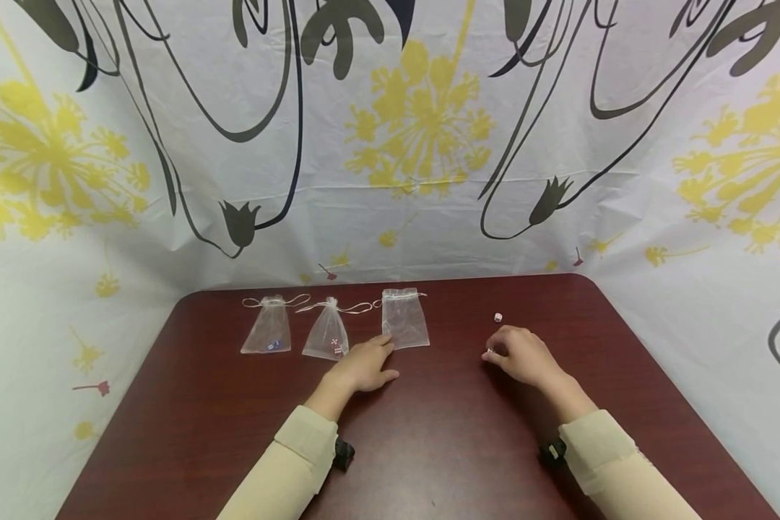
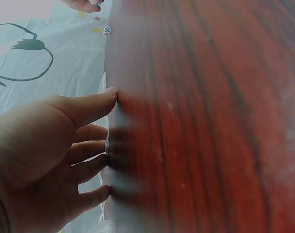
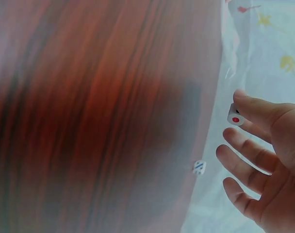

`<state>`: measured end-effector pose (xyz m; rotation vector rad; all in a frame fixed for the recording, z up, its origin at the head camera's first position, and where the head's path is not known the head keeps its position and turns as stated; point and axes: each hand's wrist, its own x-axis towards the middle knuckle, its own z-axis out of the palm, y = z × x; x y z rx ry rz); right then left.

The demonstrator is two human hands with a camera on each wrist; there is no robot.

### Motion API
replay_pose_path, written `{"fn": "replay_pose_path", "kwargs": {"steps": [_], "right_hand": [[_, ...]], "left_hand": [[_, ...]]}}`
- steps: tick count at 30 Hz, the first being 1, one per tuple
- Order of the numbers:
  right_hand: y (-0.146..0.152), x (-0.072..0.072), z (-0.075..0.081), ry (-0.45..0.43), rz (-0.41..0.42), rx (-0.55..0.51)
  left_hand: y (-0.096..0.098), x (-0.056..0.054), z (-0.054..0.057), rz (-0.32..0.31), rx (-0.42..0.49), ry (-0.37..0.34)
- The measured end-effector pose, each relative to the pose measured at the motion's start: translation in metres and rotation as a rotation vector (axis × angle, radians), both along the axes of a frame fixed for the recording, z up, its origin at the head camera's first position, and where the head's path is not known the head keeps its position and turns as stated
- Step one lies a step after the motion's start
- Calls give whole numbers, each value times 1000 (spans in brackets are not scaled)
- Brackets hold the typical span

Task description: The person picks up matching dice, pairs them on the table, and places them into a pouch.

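Observation:
My right hand [image 1: 525, 355] pinches a white die [image 3: 235, 115] between thumb and index finger; a red dot shows on one face. Another white die [image 1: 497, 317] lies on the table just beyond it. My left hand [image 1: 362, 367] reaches down with its fingers extended, fingertips at the lower left corner of a flat, sheer drawstring bag [image 1: 411, 323] with no dice seen inside. Left of that bag, a second sheer bag [image 1: 321, 336] contains red-and-white dice and is partly overlapped by the hand. Farther left, a third bag [image 1: 264, 331] has blue dice in it.
The dark red wooden table [image 1: 442, 440] has rounded far corners. A white curtain [image 1: 390, 238] with yellow and grey plant prints hangs right behind its far edge and along both sides. White drawstring loops [image 1: 357, 308] spread from the bags' tops.

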<state>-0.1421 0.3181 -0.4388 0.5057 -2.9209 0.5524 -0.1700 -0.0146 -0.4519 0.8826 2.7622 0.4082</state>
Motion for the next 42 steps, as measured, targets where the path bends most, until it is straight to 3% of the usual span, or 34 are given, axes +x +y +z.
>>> {"fn": "replay_pose_path", "kwargs": {"steps": [18,28,42], "right_hand": [[-45,24,13,89,140,3],[-73,39,9,62,212,-8],[-116,57,-2,75,388,4]], "left_hand": [[0,-1,-1,-3,9,0],[0,1,-1,1,15,-6],[0,2,-1,-3,19,6]]}}
